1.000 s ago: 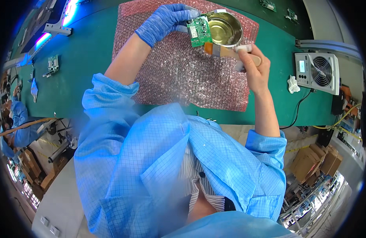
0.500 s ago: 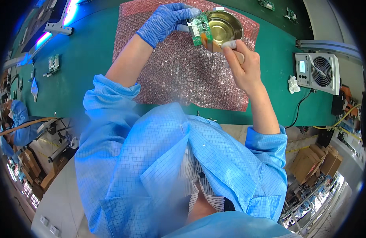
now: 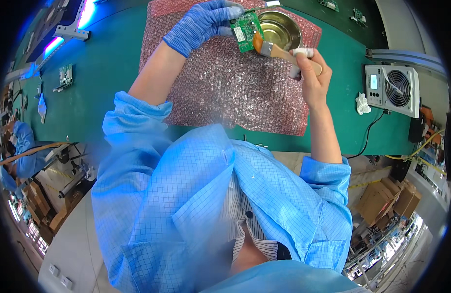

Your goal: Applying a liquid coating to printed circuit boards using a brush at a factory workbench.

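Observation:
In a blue knitted glove, my left hand (image 3: pixel 203 25) grips the edge of a green circuit board (image 3: pixel 245 32), tilted beside a round metal bowl (image 3: pixel 295 30). My right hand (image 3: pixel 313 73), with white covers on some fingertips, is closed round the wooden handle of a flat brush (image 3: pixel 280 52). The brush's orange-brown bristles meet the board's lower right edge or lie just in front of it; I cannot tell which. Pale yellowish metal shows inside the bowl. Under both hands lies a sheet of pink bubble wrap (image 3: pixel 225 88).
A white fan unit (image 3: pixel 391 87) stands on the green table (image 3: pixel 343 97) at the right, near a crumpled white tissue (image 3: pixel 362 103). Another circuit board (image 3: pixel 65 77) lies at the left below a lit metal frame (image 3: pixel 71 34). Cardboard boxes (image 3: pixel 389 198) sit at lower right.
My right hand and the brush have moved right and slightly down, and the brush now lies flatter. The board in my left hand has tilted a little and shifted slightly.

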`<state>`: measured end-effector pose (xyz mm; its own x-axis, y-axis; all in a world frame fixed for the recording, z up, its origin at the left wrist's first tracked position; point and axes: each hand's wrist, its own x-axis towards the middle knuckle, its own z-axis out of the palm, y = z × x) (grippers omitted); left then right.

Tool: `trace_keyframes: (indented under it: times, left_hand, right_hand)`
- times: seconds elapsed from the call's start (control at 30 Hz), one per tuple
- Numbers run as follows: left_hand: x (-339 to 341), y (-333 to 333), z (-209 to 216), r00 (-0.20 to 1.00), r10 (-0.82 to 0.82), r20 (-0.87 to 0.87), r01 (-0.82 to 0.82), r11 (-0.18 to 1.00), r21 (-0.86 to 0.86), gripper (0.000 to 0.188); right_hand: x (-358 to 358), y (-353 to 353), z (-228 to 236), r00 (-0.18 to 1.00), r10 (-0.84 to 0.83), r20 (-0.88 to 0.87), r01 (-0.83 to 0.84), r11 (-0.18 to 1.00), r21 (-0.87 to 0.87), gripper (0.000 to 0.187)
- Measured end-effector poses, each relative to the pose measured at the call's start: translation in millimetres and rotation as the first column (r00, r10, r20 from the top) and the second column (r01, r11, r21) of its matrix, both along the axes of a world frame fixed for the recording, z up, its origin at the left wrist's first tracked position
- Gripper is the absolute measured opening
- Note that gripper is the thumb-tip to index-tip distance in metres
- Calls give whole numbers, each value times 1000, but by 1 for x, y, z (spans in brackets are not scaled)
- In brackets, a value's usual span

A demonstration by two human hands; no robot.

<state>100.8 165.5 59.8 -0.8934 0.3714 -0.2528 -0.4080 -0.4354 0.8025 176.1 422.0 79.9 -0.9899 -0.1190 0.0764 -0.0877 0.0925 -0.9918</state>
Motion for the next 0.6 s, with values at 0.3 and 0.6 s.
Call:
trace_keyframes:
  times: [0.3,0.6]
  left_hand:
    - [4,2,1,992,123,19,-123,992,23,18]
    - [4,8,-1,975,222,3,-222,973,69,16]
  right_hand:
    - [5,-15,-5,971,-190,-143,193,981,10,18]
    - [9,-34,-2,983,-169,-78,170,985,8,17]
